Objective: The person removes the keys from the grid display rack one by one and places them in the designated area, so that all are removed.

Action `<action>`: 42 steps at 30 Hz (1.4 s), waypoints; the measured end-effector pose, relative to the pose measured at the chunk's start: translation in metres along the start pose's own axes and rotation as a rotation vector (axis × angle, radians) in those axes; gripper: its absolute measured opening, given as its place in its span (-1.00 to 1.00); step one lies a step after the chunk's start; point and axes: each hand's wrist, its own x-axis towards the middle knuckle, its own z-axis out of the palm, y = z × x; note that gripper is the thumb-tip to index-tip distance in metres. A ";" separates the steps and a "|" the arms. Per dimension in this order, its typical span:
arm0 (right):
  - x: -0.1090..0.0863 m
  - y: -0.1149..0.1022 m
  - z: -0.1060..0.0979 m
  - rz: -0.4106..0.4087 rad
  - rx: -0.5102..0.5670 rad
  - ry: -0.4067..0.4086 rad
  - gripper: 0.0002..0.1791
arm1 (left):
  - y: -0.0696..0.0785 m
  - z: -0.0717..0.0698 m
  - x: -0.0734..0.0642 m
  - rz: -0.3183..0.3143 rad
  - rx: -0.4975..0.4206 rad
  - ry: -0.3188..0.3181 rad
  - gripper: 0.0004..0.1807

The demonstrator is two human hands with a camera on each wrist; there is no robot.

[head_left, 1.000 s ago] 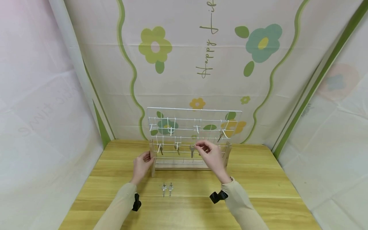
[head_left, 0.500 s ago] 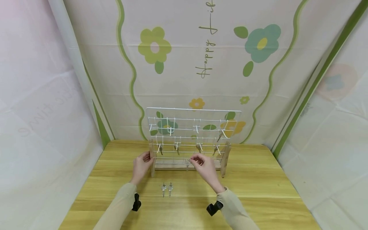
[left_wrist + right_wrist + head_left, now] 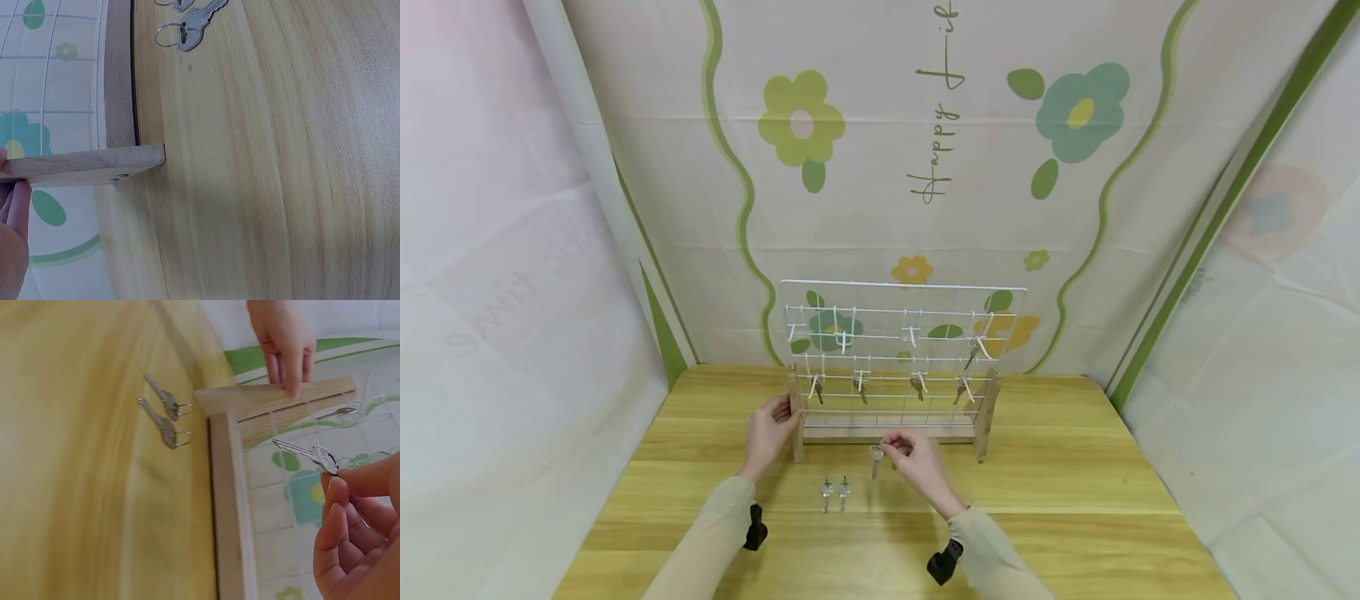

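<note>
My left hand (image 3: 769,432) grips the wooden side post (image 3: 798,448) of a white wire rack (image 3: 904,286), thumb and fingers on opposite faces. In the right wrist view, a silver key (image 3: 325,459) with a ring is pinched at its ring end between the thumb and fingers of my right hand (image 3: 362,531). In the head view this key hangs blade down, in front of the rack's wooden base (image 3: 850,435). Two similar keys (image 3: 844,493) with rings lie side by side on the table, left of the held one.
Several white hooks stick out from the rack in two rows. A key (image 3: 972,358) hangs from the upper right hook, and several keys (image 3: 918,388) hang along the lower row. The wooden table (image 3: 1045,500) ends at a printed cloth backdrop (image 3: 880,167).
My right hand has come down and toward me from the rack's lower row of hooks, carrying the key away to the left. My left hand stays on the post.
</note>
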 end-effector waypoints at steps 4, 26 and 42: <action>-0.002 0.010 0.008 0.049 0.013 -0.031 -0.93 | 0.000 0.000 0.000 -0.015 0.002 -0.007 -0.60; -0.006 0.045 0.038 0.122 -0.024 -0.082 -0.94 | 0.002 0.001 -0.001 0.026 -0.010 0.007 -0.62; -0.006 0.052 0.051 0.154 -0.069 -0.127 -0.96 | 0.001 0.000 0.000 0.004 -0.013 -0.006 -0.60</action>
